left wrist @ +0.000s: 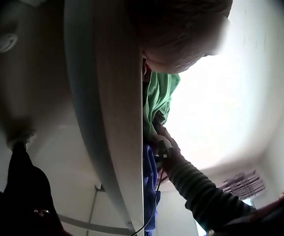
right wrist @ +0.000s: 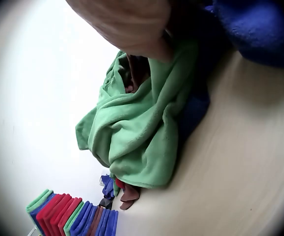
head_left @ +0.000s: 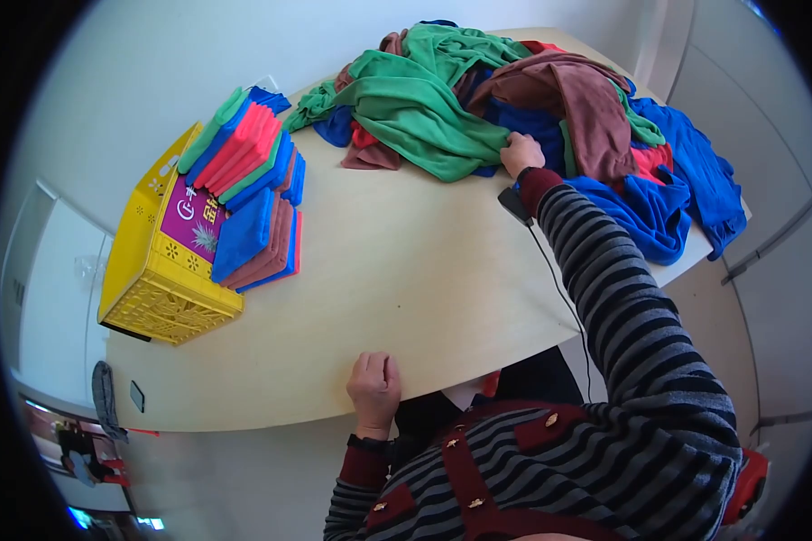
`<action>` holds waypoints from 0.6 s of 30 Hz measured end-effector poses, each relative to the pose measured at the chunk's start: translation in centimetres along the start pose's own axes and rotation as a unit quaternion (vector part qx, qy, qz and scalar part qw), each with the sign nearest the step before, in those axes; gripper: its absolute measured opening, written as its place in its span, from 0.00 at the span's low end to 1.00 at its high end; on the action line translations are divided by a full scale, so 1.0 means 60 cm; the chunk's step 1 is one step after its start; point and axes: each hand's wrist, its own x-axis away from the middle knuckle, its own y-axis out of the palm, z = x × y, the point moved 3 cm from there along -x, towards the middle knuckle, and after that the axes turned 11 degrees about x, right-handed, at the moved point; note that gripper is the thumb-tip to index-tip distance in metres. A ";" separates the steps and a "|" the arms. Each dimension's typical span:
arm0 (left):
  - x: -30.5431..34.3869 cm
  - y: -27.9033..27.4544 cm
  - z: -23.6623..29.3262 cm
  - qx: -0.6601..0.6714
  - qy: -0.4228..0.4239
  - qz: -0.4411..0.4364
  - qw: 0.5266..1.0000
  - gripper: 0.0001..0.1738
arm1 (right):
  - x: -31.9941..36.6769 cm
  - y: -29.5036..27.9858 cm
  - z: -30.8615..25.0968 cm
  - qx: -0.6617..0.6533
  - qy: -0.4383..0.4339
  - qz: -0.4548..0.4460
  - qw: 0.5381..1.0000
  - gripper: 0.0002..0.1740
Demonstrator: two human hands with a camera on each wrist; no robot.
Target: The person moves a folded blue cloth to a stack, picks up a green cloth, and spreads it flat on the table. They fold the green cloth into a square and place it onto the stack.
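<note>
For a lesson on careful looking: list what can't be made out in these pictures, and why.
Cloth heap, underneath: head view, covered by upper cloths.
Right hand, fingertips: head view, hidden behind hand and green cloth.
Left hand, part: left wrist view, cut off by top edge.
Folded cloths, part: right wrist view, cut off by bottom edge.
Dark slab, details: head view, too small.

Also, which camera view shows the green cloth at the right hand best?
Right wrist view: the green cloth is close, its folds clear, though the right hand hides part. Head view shows it smaller, from above; left wrist view, only a small, distant part.
</note>
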 end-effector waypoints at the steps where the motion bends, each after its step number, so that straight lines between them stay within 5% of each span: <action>1: -0.001 -0.001 0.001 -0.002 0.001 -0.002 1.000 0.04 | -0.006 0.008 0.006 -0.014 -0.001 0.019 1.000 0.18; 3: -0.002 -0.003 0.004 -0.004 0.003 -0.006 1.000 0.04 | -0.009 -0.001 -0.003 -0.027 -0.005 0.038 0.999 0.17; 6: -0.001 -0.001 0.003 0.000 0.003 -0.003 1.000 0.04 | 0.013 -0.086 -0.040 -0.073 -0.111 0.110 0.985 0.12; 8: 0.000 0.001 0.004 0.002 0.003 -0.003 1.000 0.04 | 0.043 -0.130 -0.081 -0.126 -0.183 0.080 0.972 0.10; 13: 0.003 -0.001 0.007 -0.013 0.018 0.009 1.000 0.03 | 0.281 -0.183 -0.169 -0.293 -0.473 -0.010 0.831 0.07; 15: 0.011 0.001 0.002 -0.012 0.014 0.008 1.000 0.02 | 0.394 -0.212 -0.169 -0.152 -0.582 -0.079 0.795 0.07; 16: 0.015 0.002 -0.005 -0.009 0.008 0.010 1.000 0.02 | 0.437 -0.206 -0.159 -0.157 -0.580 -0.092 0.794 0.07; 18: 0.021 0.003 -0.013 -0.010 -0.011 0.006 1.000 0.02 | 0.520 -0.192 -0.140 -0.163 -0.649 -0.196 0.717 0.07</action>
